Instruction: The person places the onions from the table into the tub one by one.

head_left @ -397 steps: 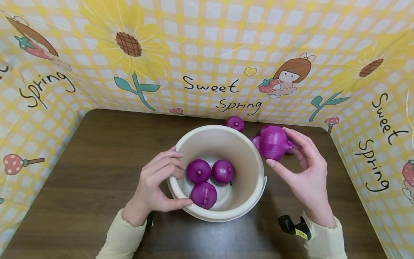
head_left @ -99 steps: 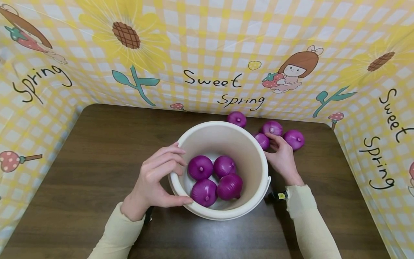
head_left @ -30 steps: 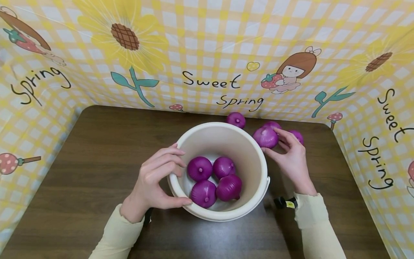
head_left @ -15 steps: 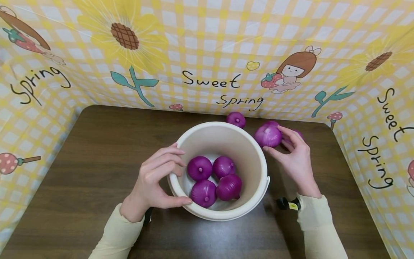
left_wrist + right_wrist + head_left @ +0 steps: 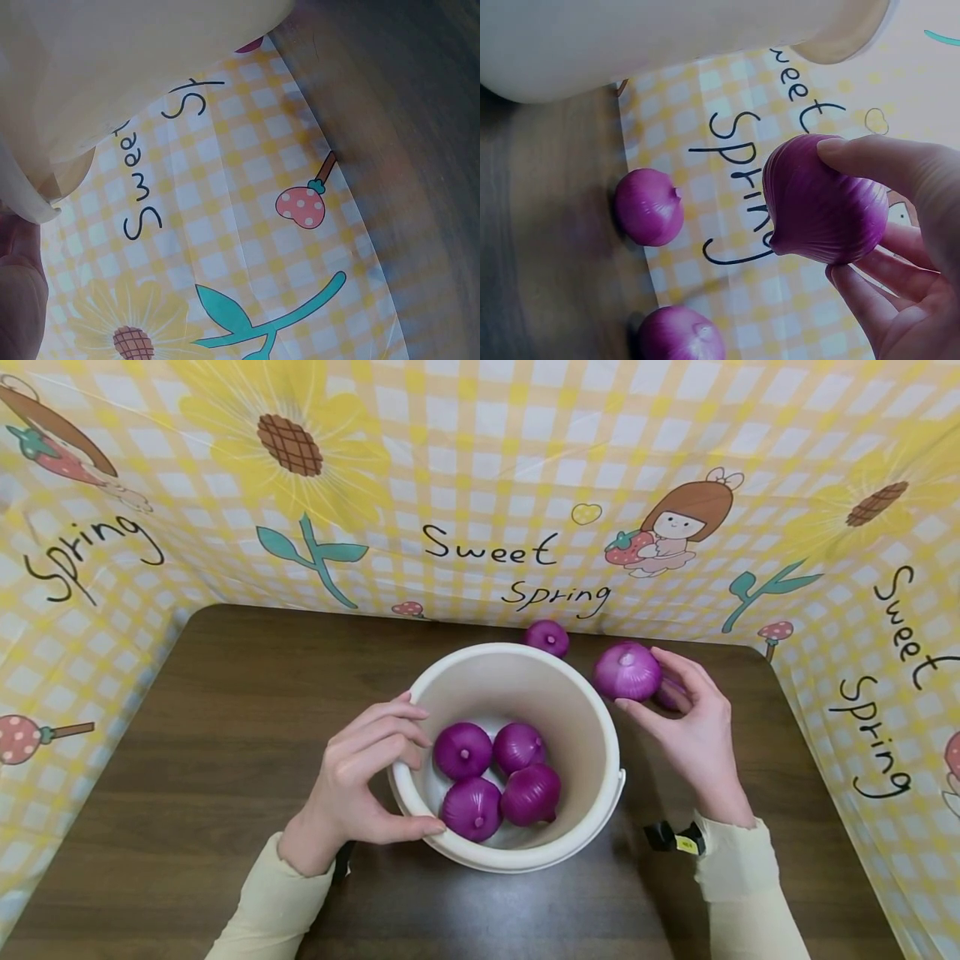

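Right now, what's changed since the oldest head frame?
A fourth round purple onion now lies in the cream round plastic bucket. The right hand let go of the one it held and now grips another round purple onion, lifted up and shifted slightly right. Unchanged: the left hand gripping the bucket, the bucket's place, and the purple onion behind it.

One pale bucket (image 5: 142,67), its rim touched by fingers (image 5: 22,300). One yellow-checked cloth (image 5: 232,240), printed with lettering (image 5: 139,184) and a flower (image 5: 133,341), beside one dark, blurred surface (image 5: 427,187).
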Demonstrator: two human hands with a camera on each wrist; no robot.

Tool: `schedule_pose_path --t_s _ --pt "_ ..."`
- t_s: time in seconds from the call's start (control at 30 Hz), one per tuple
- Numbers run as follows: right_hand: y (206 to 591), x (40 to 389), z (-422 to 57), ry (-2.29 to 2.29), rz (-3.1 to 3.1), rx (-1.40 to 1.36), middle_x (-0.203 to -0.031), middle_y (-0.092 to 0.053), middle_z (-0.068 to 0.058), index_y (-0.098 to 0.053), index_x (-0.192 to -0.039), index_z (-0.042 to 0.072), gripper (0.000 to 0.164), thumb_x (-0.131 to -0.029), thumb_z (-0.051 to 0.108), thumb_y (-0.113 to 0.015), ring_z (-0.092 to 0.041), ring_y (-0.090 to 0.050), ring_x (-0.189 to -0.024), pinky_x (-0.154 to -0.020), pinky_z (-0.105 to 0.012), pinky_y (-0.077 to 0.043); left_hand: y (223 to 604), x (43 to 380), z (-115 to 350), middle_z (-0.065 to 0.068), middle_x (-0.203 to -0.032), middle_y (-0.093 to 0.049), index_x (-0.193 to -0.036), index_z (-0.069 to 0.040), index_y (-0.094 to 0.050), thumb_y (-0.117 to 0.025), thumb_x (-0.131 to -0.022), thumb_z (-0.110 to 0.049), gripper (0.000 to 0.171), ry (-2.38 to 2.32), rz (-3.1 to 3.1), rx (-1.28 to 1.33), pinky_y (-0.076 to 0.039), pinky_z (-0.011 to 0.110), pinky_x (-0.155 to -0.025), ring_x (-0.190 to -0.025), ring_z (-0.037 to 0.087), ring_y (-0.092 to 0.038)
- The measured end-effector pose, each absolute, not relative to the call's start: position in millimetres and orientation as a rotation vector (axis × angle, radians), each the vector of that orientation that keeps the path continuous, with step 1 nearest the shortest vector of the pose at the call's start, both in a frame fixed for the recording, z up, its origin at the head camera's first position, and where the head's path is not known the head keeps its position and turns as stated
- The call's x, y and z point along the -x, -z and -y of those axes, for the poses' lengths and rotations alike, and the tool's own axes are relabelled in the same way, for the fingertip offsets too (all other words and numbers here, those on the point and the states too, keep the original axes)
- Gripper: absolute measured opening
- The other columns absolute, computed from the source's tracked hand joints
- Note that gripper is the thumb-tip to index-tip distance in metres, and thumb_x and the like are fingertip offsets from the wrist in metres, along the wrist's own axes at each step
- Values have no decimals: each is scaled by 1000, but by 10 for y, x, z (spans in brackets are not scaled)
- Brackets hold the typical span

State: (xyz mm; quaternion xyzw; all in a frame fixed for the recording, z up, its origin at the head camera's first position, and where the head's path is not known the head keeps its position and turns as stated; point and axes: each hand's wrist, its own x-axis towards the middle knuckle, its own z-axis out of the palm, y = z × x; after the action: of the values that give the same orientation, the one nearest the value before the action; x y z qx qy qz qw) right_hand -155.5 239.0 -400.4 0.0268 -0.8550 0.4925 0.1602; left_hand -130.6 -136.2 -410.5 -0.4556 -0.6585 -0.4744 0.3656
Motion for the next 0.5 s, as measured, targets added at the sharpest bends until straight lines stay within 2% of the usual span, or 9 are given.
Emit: schedule_pose_path --t_s 0.2,0.5 --pt "3937 1529 -2389 -1400 2408 -62 -133 -58 -1 -62 -140 13 72 -75 2 -90 -19 -62 -118 -100 -26 -51 4110 1308 1367 13 -82 -66 -73 -5 -59 -82 -79 -52 53 1221 1694 1174 -50 53 -102 -89 38 -64" --pt "3809 1466 -2354 -1392 2347 -100 -132 -59 -3 -64 -137 12 73 -72 -5 -90 -17 -61 -118 -100 -23 -50 4114 1308 1369 13 -82 -67 -73 -5 -59 -81 -80 -53 53 1215 1703 1171 -50 52 -103 -89 39 -64"
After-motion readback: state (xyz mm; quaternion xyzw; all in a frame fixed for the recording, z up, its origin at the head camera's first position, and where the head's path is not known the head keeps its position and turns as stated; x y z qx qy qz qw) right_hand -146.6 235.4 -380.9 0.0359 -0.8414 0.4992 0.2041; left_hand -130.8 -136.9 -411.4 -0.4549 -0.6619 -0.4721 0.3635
